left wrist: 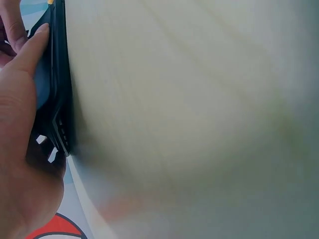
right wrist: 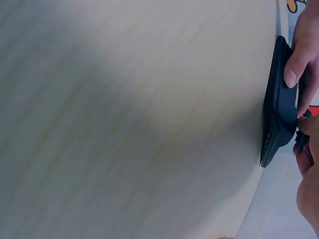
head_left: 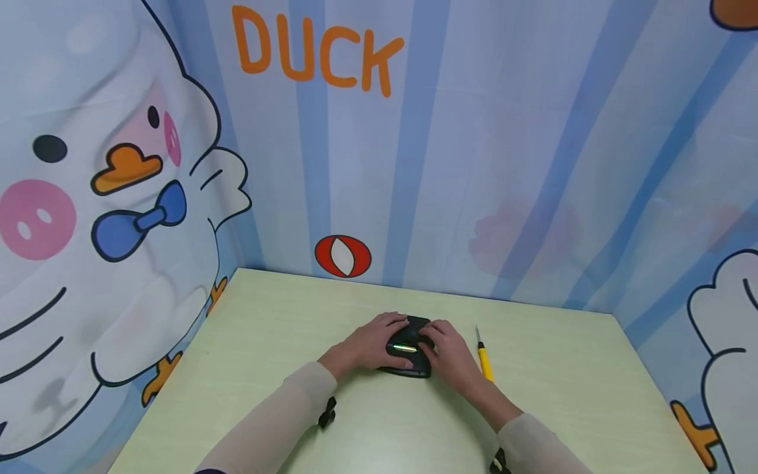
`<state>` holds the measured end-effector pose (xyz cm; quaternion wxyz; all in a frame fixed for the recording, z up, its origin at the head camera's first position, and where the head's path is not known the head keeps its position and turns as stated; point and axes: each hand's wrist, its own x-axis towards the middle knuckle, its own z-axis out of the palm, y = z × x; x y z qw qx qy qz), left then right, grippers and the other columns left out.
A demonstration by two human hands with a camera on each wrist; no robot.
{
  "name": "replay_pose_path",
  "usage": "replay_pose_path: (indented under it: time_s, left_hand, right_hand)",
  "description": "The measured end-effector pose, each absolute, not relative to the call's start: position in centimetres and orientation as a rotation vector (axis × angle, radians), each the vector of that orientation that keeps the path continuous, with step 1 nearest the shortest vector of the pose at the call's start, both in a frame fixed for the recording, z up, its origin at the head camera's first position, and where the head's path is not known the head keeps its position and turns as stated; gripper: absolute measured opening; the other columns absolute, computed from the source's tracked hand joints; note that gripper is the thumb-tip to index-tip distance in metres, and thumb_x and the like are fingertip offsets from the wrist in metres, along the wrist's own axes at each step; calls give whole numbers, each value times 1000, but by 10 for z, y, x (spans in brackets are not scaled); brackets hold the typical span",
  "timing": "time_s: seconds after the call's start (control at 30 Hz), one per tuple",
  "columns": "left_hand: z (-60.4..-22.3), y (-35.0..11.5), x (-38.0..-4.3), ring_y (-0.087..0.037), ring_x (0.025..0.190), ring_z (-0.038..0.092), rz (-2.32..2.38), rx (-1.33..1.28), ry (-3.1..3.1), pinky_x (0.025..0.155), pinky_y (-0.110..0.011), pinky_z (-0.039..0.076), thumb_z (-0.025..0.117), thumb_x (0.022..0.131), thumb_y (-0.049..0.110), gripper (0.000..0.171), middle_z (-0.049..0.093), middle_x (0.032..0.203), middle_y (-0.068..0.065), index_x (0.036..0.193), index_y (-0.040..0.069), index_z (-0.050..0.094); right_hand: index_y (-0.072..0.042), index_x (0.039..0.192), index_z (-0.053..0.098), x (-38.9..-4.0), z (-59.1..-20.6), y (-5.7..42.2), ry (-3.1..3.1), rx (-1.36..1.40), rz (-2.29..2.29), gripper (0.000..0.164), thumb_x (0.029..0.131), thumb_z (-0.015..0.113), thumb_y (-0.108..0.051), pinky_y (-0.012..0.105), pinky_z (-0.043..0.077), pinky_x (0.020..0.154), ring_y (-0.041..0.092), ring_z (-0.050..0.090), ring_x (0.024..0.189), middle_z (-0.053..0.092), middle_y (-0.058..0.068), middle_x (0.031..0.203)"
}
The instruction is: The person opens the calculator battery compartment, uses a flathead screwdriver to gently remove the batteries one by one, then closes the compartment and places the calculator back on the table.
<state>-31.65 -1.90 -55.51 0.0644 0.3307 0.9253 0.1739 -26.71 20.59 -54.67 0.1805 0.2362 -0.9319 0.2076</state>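
A black wedge-shaped device [head_left: 417, 367], its kind unclear, lies on the table between both hands. In its upper face is an opening with a bright yellow-green strip [head_left: 405, 347]. My left hand [head_left: 374, 342] grips the device from the left, fingers over the far side and thumb [right wrist: 293, 74] pressed on the near part. Just right of the opening, my right hand [head_left: 453, 352] pinches a small black piece [right wrist: 301, 138] between thumb and fingers, close over the device. In the left wrist view the device's side [left wrist: 59, 74] shows edge-on beneath the left thumb.
A screwdriver [head_left: 485, 362] with a yellow handle lies right of the right hand, its tip pointing away. The pale wooden table [head_left: 284, 316] ends at a printed curtain [head_left: 462, 164] at the back and on both sides.
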Motion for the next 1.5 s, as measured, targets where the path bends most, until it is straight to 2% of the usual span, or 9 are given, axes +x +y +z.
replay_pose_path:
  time_s: [0.67,1.5]
  left_hand:
    - [-551,-19,-316,-25,159,27,541,1014,2779,122,-46,37,69,91,73,98,33,171,-2,165,15,40]
    - [-559,-20,-319,-22,160,24,534,1015,2761,124,-44,35,68,92,72,96,30,172,1,167,18,37]
  right_hand:
    - [-1,113,79,-272,-544,222,-2603,617,616,24,91,85,-7,45,59,95,29,68,106,71,11,112]
    - [0,104,78,-283,-552,237,-2600,644,536,17,89,85,-2,47,58,90,29,66,100,70,10,104]
